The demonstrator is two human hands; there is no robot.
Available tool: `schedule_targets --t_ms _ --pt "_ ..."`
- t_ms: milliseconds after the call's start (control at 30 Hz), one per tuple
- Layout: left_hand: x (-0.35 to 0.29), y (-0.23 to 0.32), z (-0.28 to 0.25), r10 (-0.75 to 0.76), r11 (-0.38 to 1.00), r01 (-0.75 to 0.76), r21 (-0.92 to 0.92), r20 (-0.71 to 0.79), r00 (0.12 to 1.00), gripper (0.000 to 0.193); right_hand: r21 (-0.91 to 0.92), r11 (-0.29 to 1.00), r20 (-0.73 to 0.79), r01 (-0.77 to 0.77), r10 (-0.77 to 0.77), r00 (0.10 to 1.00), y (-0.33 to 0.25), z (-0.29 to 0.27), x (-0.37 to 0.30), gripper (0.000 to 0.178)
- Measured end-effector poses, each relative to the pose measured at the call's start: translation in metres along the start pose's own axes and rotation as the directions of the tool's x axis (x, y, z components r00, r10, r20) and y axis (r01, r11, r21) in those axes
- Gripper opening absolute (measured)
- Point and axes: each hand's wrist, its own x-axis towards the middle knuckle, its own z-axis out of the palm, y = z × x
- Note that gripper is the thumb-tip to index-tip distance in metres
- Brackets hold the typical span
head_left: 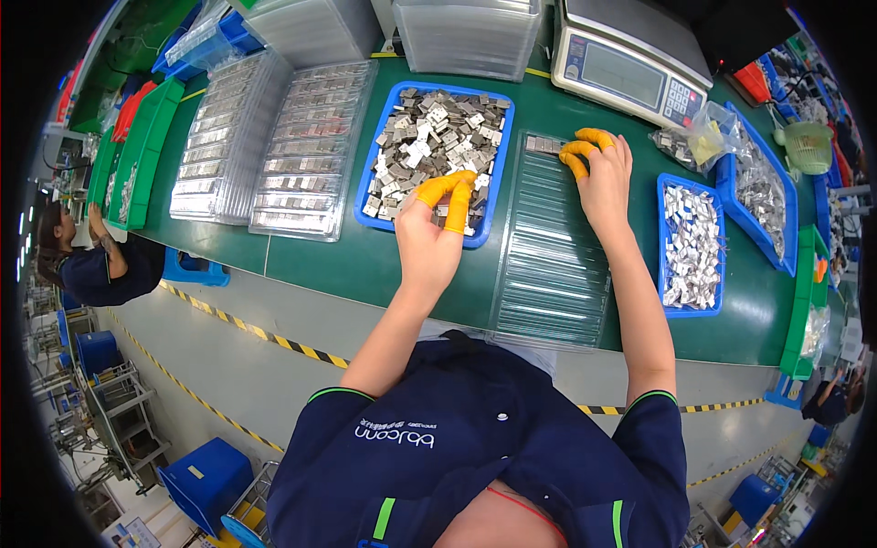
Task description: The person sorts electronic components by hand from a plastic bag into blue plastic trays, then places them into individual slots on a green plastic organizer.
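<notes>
My left hand (429,245) is over a blue tray (501,164) heaped with small flat metal pieces (429,128). Its thumb and finger, in yellow finger cots, come together low in the heap; whatever lies between them is too small to make out. My right hand (605,187) is at the far end of a clear ribbed plastic tray (553,251), its yellow-covered fingers curled close together. Beside those fingertips, a few metal pieces (541,143) sit in the tray's farthest slot. What the right fingertips hold, if anything, is hidden.
Filled clear trays (306,151) stand stacked on the left, near green bins (146,151). Stacked empty trays (468,36) and a weighing scale (626,68) are at the back. On the right are blue trays (692,247) of small parts and a plastic bag (708,137). Another person (100,247) works far left.
</notes>
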Motion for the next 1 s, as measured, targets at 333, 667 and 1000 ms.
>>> schedule_targets --t_ms 333,667,1000 --pt "0.021 0.007 0.003 0.219 0.743 -0.224 0.631 0.088 0.972 0.023 -0.102 0.948 -0.096 -0.302 0.293 0.951 0.054 -0.093 -0.038 0.020" --pt "0.031 -0.001 0.024 0.292 0.597 -0.289 0.748 0.133 0.947 0.019 -0.103 0.767 0.062 -0.634 0.641 0.765 0.117 -0.093 -0.098 0.024" --pt "0.035 -0.008 0.027 0.327 0.573 -0.356 0.739 0.192 0.925 0.016 0.218 0.808 -0.129 -0.548 0.580 0.804 0.123 -0.092 -0.108 0.022"
